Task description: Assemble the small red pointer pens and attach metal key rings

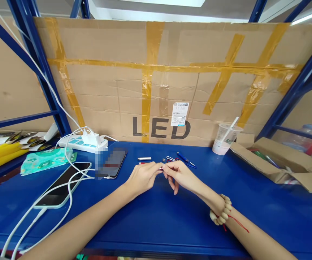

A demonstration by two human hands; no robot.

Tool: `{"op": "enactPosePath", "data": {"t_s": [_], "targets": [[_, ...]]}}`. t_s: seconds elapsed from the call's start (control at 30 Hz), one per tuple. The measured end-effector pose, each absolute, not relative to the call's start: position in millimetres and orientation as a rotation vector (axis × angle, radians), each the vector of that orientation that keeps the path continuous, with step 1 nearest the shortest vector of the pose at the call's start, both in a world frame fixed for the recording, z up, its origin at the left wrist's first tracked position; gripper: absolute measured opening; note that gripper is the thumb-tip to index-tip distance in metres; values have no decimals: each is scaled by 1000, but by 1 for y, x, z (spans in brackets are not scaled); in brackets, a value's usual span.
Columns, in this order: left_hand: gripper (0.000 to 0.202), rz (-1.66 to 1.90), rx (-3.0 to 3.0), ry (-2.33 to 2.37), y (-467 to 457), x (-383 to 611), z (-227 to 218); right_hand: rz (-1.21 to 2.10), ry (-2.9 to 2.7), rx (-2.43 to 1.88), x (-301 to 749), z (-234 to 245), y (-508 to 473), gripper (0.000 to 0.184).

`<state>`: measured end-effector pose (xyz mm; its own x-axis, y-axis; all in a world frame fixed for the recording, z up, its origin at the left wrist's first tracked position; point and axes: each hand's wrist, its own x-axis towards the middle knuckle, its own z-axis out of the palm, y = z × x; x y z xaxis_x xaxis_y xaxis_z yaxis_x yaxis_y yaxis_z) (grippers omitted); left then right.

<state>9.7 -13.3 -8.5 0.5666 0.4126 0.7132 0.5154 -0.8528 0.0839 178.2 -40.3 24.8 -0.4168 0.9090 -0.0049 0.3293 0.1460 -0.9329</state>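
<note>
Left hand [142, 177], right hand [179, 175] pinch piece [160, 168].

Two hands [143, 177], two phones [64, 184], one cup [224, 140]

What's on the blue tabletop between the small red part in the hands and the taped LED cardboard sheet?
Head view: beyond the small red part, a small silver metal cylinder, a white loop and a blue pen-like tool.

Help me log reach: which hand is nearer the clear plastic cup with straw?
Right. The right hand is left of the clear plastic cup; the left hand is farther left.
</note>
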Motion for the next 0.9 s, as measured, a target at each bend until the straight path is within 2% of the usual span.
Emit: {"op": "enactPosePath", "data": {"t_s": [0.13,0.3,0.37,0.43,0.53,0.6,0.67,0.73,0.9], "targets": [[26,-1096,-2782,-886,-10,11,-8,1323,-1765,-1200,179,25,-36,53],[22,-1200,-3002,-1163,-12,19,-4,1223,-1888,-1247,190,23,-25,55],[21,-1298,-3022,-1261,-14,22,-1,1085,-1926,-1321,198,26,-21,58],[21,-1414,-3003,-1385,-15,24,1,768,-1937,-1456,210,30,-17,59],[22,-1615,-2946,-1572,-12,23,2,103,-1952,-1705,229,34,-11,39],[25,-1745,-2942,-1634,-9,22,0,-96,-2025,-1797,238,31,-7,21],[28,-1853,-2975,-1668,-5,21,-3,-123,-2134,-1791,242,24,-3,15],[31,-1915,-3011,-1730,-2,21,-6,-130,-2199,-1736,240,14,2,17],[33,-1897,-3032,-1910,-4,23,-6,-139,-2233,-1658,231,4,7,16]]}}
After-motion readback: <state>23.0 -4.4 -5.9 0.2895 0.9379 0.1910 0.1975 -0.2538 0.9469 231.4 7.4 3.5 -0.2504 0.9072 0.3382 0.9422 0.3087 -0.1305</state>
